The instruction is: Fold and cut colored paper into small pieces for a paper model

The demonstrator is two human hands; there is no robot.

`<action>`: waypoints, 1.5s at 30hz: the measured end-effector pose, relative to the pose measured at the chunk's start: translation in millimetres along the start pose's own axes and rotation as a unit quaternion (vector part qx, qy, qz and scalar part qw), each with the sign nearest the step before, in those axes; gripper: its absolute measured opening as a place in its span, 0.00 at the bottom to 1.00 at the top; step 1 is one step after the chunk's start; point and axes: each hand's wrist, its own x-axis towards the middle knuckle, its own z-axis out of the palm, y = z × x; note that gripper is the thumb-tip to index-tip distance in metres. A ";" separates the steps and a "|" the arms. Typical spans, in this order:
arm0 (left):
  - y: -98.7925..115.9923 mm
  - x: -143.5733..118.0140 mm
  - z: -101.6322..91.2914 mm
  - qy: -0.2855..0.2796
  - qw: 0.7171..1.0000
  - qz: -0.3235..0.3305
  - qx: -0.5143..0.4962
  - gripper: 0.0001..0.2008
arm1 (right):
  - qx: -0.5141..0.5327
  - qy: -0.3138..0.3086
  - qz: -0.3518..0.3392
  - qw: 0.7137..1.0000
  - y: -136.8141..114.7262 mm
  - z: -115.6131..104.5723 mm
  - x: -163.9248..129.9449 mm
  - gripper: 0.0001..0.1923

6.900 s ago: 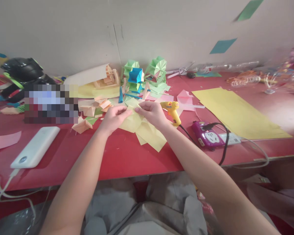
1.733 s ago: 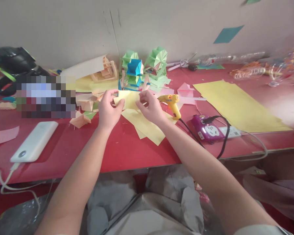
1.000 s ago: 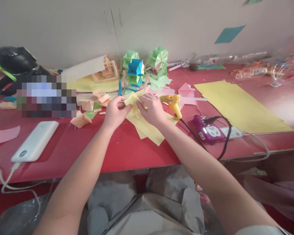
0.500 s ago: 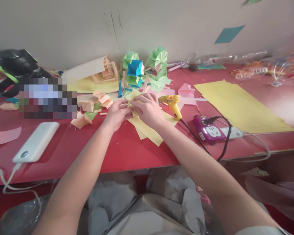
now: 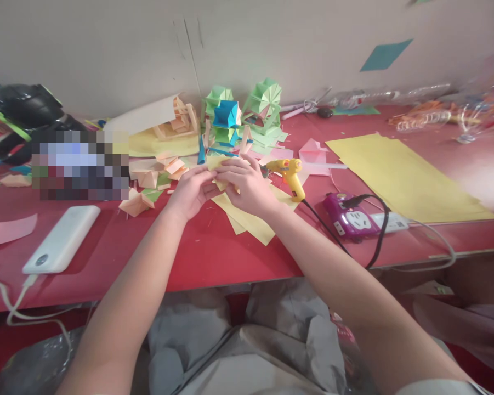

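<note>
Between my two hands is a small piece of yellow paper, partly covered by the fingers. My left hand grips its left side, fingers bent around the edge. From above and the right, my right hand closes over the same piece. Loose yellow paper sheets lie on the table under the right wrist. Just right of that hand rests a yellow hot glue gun. Beyond the hands stand a blue and green folded paper wheel and a green paper wheel.
Peach paper pieces lie to the left, near a white power bank. On the right are a purple power socket with a black cord and a large yellow sheet. The red table ends close to my lap.
Both hands have shifted slightly left with the yellow paper, and its visible part sits a little further left. The glue gun and the other things stay where they were.
</note>
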 end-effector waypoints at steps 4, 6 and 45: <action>0.2 -1.5 -2.6 -0.026 0.999 0.017 0.028 0.11 | 0.057 0.018 -0.004 0.998 -1.5 -2.6 -0.7 0.14; 0.7 -2.3 -4.0 -0.054 0.997 0.030 0.048 0.14 | 0.093 0.035 -0.011 0.995 -1.6 -3.4 -1.8 0.11; -2.5 -0.8 3.2 -0.028 0.998 0.044 0.044 0.13 | 0.109 0.085 0.053 0.989 14.9 -0.1 1.2 0.05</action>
